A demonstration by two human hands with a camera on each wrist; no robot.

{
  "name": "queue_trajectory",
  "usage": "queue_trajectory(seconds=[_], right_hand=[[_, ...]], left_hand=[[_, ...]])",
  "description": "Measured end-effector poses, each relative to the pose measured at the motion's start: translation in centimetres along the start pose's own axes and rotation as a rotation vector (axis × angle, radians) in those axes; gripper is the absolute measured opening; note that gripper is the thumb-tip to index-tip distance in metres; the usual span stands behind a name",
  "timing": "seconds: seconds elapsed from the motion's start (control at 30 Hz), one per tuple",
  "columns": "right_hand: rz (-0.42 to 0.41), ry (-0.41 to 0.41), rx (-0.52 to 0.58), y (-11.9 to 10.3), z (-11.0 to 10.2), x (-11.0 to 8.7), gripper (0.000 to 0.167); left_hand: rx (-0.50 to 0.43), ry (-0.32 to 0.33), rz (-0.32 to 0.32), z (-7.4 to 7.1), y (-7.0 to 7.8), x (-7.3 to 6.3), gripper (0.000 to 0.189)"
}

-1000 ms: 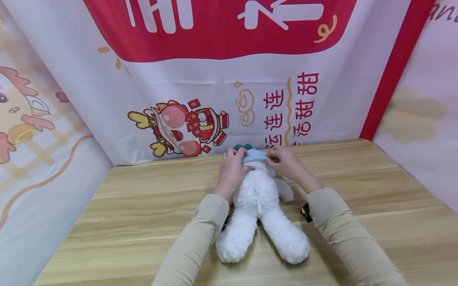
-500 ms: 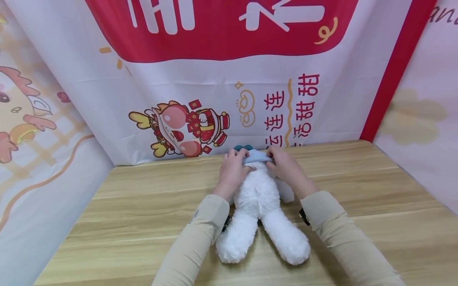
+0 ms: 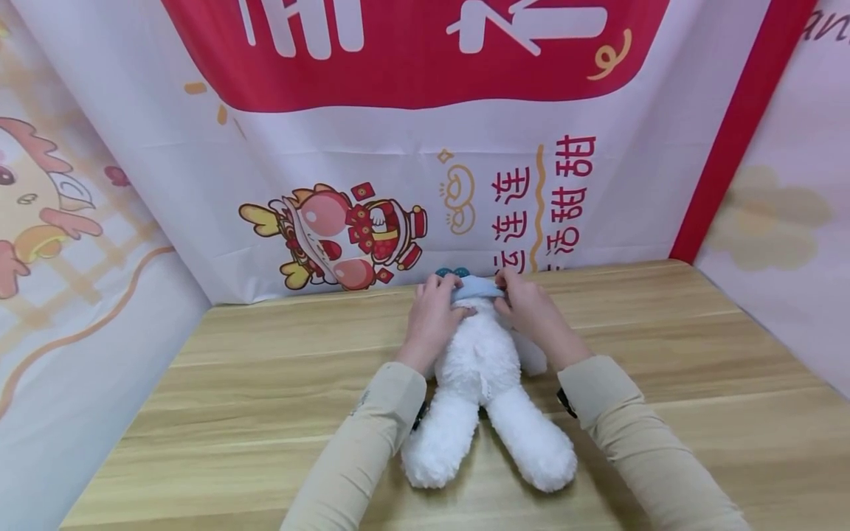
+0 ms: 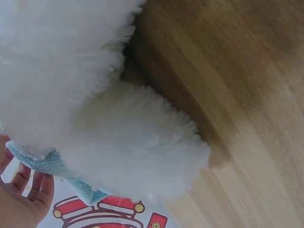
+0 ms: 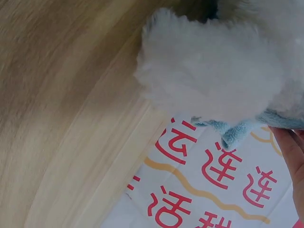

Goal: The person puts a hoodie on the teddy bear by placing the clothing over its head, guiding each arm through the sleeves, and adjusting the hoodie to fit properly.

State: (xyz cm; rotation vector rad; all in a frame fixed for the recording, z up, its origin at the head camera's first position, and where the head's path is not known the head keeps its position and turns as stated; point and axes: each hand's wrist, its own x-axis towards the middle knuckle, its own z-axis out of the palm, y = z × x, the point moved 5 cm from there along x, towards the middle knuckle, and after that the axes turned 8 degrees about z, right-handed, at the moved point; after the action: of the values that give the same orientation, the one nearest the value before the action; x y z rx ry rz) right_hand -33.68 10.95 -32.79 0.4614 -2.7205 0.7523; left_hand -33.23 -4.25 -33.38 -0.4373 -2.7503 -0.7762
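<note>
White plush toy [image 3: 478, 361] lies lengthwise on the wood-grain worktop [image 3: 265, 391], legs spread toward 5 and 7 o'clock, one stubby arm [image 3: 533, 355] out at 3. Light blue cloth [image 3: 474, 287] sits across its 12 o'clock end; whether it goes right round, cannot tell. Left hand [image 3: 432, 313], between 10 and 11 o'clock of the toy's middle: fingers bent in on the cloth's left end, thumb low against the white fur, a moderate gap between. Right hand [image 3: 529, 308], between 1 and 2: fingers and thumb close together, pinching the cloth's right end. Left wrist view shows bent fingertips [image 4: 46, 183] on the blue edge, below the fur. Teal rounded piece [image 3: 453, 272] just beyond the cloth, toward 11. Pale hanging sheet [image 3: 372, 133] stands behind, printed with a cartoon figure [image 3: 335, 236] at 10 o'clock and red lettering [image 3: 572, 199] at 1. Beige sleeves [image 3: 640, 435] reach in from 5 and 7.
</note>
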Motion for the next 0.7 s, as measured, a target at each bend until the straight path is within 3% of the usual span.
queue_trajectory(seconds=[0.2, 0.47, 0.7], right_hand=[[-0.007, 0.005, 0.010, -0.08, -0.27, -0.18, 0.015], [0.035, -0.036, 0.033, 0.19, -0.04, -0.18, 0.031], [0.008, 0.044, -0.065, 0.33, -0.38, -0.20, 0.022]], left_hand=[[-0.018, 0.002, 0.007, -0.07, -0.17, 0.17, 0.046], [0.015, -0.005, 0.040, 0.00, 0.01, 0.18, 0.043], [0.017, 0.024, 0.096, 0.04, 0.49, 0.04, 0.041]])
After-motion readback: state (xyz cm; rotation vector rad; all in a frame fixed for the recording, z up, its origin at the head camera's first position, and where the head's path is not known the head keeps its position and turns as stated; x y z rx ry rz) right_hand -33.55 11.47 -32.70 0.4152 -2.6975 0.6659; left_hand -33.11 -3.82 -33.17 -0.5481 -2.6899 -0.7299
